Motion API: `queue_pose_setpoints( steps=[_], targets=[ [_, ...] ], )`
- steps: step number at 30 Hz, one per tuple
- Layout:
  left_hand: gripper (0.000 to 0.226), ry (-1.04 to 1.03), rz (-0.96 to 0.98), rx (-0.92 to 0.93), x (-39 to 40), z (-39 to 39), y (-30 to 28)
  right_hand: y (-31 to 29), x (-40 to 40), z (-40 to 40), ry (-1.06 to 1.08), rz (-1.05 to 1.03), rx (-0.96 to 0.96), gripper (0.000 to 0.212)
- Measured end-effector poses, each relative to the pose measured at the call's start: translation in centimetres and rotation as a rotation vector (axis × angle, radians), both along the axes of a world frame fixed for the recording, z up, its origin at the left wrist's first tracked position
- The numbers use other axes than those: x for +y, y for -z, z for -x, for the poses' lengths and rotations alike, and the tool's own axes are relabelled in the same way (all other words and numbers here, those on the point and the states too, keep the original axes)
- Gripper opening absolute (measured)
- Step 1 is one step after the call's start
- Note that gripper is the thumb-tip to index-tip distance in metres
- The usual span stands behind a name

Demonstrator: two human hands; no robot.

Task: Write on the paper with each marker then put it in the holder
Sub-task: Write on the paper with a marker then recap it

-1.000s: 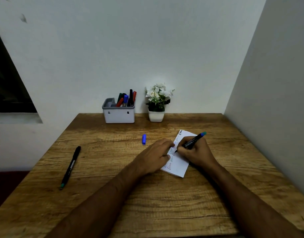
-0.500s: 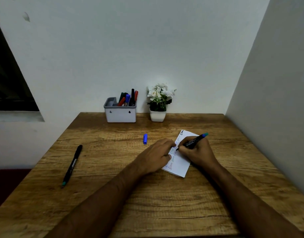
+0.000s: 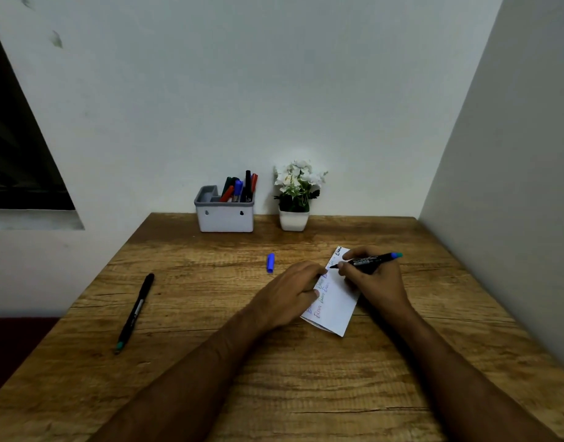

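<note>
desk [image 3: 210, 362]: unchanged | paper [image 3: 336, 309]: same spot, near right edge | left hand [image 3: 290, 293]: still pressing paper flat, fingers curled | right hand [image 3: 374, 280]: grasping marker [image 3: 366, 260], tip has crept up the paper; writing ongoing | holder [image 3: 224, 215]: rear, path unobstructed | plant [image 3: 295, 194]: beside holder | spare marker [image 3: 135, 312]: left, awaiting use | blue cap [image 3: 270, 262]: loose, must be refitted

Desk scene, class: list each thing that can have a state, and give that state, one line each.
Marker in right hand: uncapped, tip at the paper.
Blue cap: off, lying on desk.
Paper: flat, partly written on.
Black marker: capped, lying unused.
Holder: upright, several markers inside.
</note>
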State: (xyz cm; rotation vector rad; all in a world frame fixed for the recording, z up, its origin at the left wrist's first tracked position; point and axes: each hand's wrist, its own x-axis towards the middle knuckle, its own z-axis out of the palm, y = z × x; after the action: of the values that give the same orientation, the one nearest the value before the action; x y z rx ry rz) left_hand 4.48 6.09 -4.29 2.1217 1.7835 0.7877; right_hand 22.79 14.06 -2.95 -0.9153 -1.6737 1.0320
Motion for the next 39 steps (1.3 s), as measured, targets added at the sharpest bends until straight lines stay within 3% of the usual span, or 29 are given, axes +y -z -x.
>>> queue_pose_setpoints(
  steps=[7, 12, 17, 25, 30, 33, 35, 39],
  targets=[
    [0.037, -0.098, -0.114, -0.063, -0.2, 0.3, -0.6, -0.5, -0.6, -0.4, -0.063, -0.054, 0.076, 0.007],
    [0.033, -0.381, -0.262, 0.149, 0.1, 1.8, -1.4, -1.2, -1.0, -0.4, -0.204, 0.09, 0.244, 0.027],
    [0.009, -0.627, -0.119, 0.228, 0.0, 2.5, -2.3, -1.5, -1.1, -0.1, -0.147, 0.199, 0.298, 0.028],
    [0.011, -0.638, -0.004, 0.285, 0.6, 2.2, -3.0, -1.1, -1.1, -0.6, -0.133, 0.015, 0.212, 0.016],
    [0.009, -0.645, 0.005, 0.234, 1.0, 2.2, -3.6, -1.5, -1.2, -0.8, -0.191, 0.041, 0.242, 0.019],
    [0.015, -0.668, -0.015, 0.065, 1.7, 3.1, -3.8, -1.7, -1.0, -0.6, -0.214, 0.094, 0.291, 0.025],
    [0.015, -0.695, 0.018, -0.152, 2.3, 3.7, -4.4, -1.9, -1.0, -0.5, -0.204, 0.076, 0.282, 0.022],
    [0.009, -0.658, 0.1, -0.961, 2.6, 3.7, -6.4, -2.1, -1.4, -0.3, -0.165, 0.018, 0.258, 0.018]
  ],
)
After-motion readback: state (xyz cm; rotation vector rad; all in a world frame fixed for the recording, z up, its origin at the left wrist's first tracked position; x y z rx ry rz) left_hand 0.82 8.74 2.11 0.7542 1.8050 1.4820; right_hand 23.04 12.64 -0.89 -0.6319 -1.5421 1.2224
